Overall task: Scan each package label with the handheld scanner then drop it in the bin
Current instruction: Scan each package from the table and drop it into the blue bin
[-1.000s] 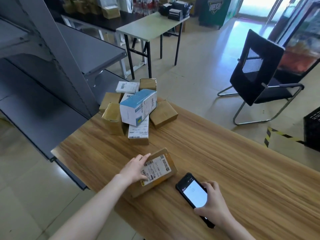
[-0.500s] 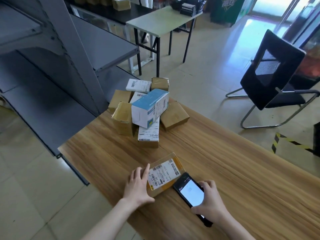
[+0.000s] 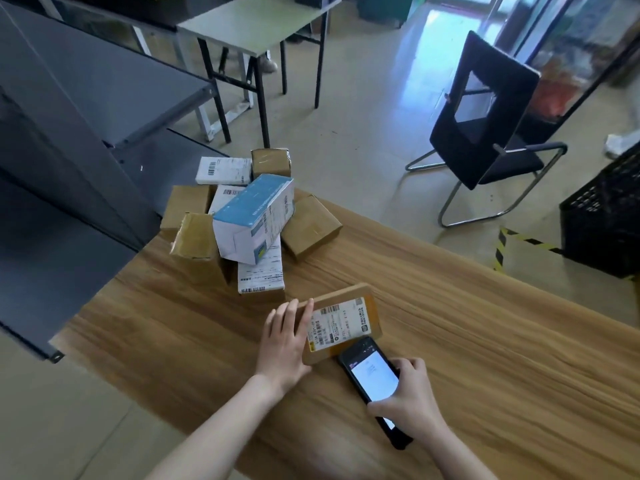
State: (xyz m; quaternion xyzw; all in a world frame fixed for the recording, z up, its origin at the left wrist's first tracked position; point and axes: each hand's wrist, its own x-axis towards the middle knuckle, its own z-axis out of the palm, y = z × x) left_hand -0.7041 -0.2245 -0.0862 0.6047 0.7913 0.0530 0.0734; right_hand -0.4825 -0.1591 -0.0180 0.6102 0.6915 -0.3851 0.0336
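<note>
A flat brown package [image 3: 346,303] with a white shipping label lies on the wooden table [image 3: 485,341]. My left hand [image 3: 285,341] rests flat on its left end, fingers spread over the edge. My right hand [image 3: 412,407] grips the black handheld scanner [image 3: 372,375], whose lit screen faces up. The scanner's top end sits at the package's near right corner, pointing toward the label. A pile of several more packages [image 3: 242,220] sits at the table's far left corner, topped by a blue and white box [image 3: 254,216].
A black crate-like bin [image 3: 602,216] stands on the floor at the right, beside yellow-black floor tape. A black chair [image 3: 485,123] is beyond the table. Grey metal shelving [image 3: 69,133] runs along the left. A small grey table [image 3: 249,26] stands at the back.
The package has turned and slid slightly right under my left hand. The scanner has moved up closer to the label. The camera view has shifted.
</note>
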